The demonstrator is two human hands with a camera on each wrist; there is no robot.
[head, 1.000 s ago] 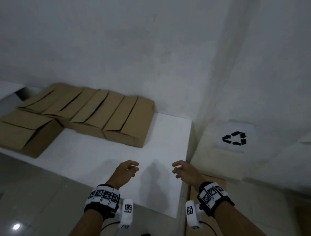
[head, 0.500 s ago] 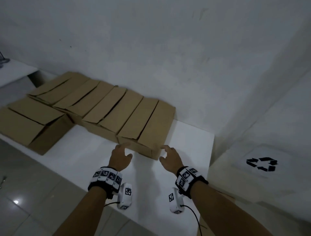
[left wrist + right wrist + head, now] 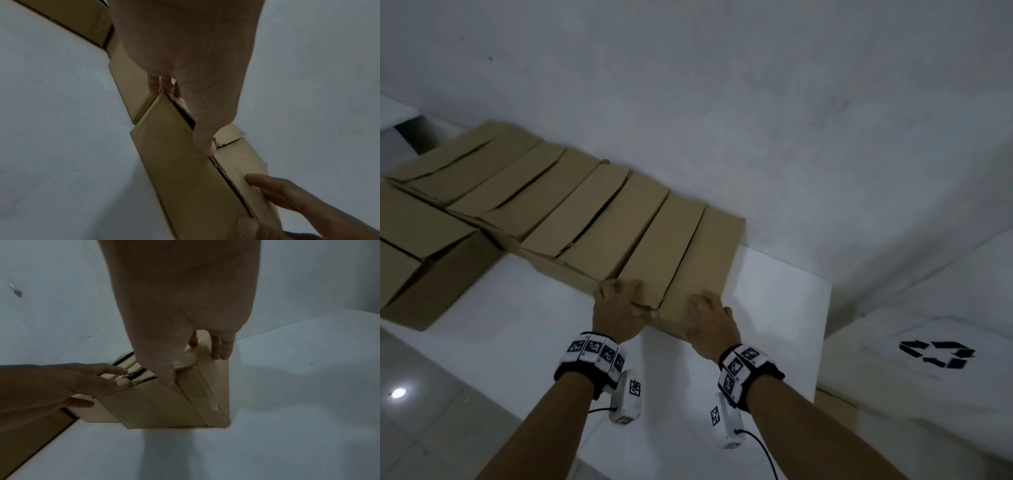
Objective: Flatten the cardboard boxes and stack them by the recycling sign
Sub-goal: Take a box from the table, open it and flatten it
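Several brown cardboard boxes stand in a row against the wall on a white table (image 3: 774,308). The rightmost cardboard box (image 3: 688,253) has both hands at its near end. My left hand (image 3: 616,305) grips its near left top edge, fingers over the top flaps and thumb on the front face. My right hand (image 3: 710,318) holds the near right part the same way. The left wrist view shows the box (image 3: 174,162) with my left thumb (image 3: 205,146) on the flap seam. In the right wrist view the box (image 3: 164,405) has tape along its front. The recycling sign (image 3: 936,353) lies low at the right.
The other boxes (image 3: 551,212) fill the row to the left, and one larger box (image 3: 424,253) stands nearer the table's front left. A brown cardboard piece (image 3: 835,406) lies low beside the table's right edge. Grey tiled floor (image 3: 431,411) runs along the front.
Both hands have moved forward from above the table's front and taken hold of the rightmost box's near end. The view has swung left, away from the sign.
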